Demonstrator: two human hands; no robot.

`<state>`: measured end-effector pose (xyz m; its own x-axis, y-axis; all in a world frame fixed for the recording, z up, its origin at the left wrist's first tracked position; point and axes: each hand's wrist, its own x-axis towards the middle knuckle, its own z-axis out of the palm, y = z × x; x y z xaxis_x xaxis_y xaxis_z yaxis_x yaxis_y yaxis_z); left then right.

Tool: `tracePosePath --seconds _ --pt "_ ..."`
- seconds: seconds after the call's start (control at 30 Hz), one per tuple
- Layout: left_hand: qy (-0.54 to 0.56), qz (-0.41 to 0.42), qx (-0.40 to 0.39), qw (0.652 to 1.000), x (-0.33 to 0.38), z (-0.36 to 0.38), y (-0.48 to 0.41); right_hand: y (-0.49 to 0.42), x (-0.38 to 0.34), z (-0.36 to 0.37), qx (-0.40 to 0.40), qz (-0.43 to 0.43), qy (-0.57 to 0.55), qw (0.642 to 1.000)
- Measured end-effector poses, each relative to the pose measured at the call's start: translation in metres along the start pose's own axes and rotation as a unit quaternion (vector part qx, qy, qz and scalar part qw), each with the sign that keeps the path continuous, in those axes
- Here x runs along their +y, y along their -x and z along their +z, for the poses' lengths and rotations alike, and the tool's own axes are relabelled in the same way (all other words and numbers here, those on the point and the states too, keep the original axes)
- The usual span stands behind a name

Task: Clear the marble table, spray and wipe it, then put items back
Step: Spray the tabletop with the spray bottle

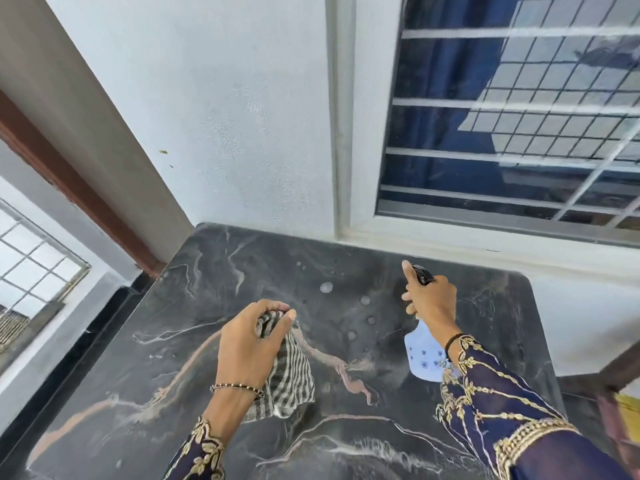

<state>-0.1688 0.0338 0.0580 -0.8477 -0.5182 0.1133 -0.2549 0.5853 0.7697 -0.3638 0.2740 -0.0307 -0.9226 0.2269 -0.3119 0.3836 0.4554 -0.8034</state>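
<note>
From the head camera, a dark marble tabletop (214,271) with pale and pinkish veins fills the lower frame, set in a corner under a barred window (512,109). The left hand (249,344) hovers over the middle of the tabletop, its grip bunched tight around a striped cloth (291,375) that hangs down from the fist and touches the stone. The right hand (431,301) is to the right and slightly farther back, its grip wrapped around the neck of a pale blue spray bottle (420,358), with the index finger stretched along the black nozzle. Several round droplets (326,287) lie on the tabletop between the two hands. Both wrists wear dark embroidered sleeves.
</note>
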Motion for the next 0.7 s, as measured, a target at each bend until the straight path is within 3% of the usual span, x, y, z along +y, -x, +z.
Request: tracePosePath --seconds 0.4,0.7 --pt "0.017 0.026 -0.047 0.998 0.032 0.031 0.012 0.003 0.058 -0.103 0.126 0.059 -0.004 0.990" --pt "0.018 0.052 -0.053 0.997 0.028 0.010 0.046 0.064 0.103 -0.152 0.198 0.080 0.040 0.976"
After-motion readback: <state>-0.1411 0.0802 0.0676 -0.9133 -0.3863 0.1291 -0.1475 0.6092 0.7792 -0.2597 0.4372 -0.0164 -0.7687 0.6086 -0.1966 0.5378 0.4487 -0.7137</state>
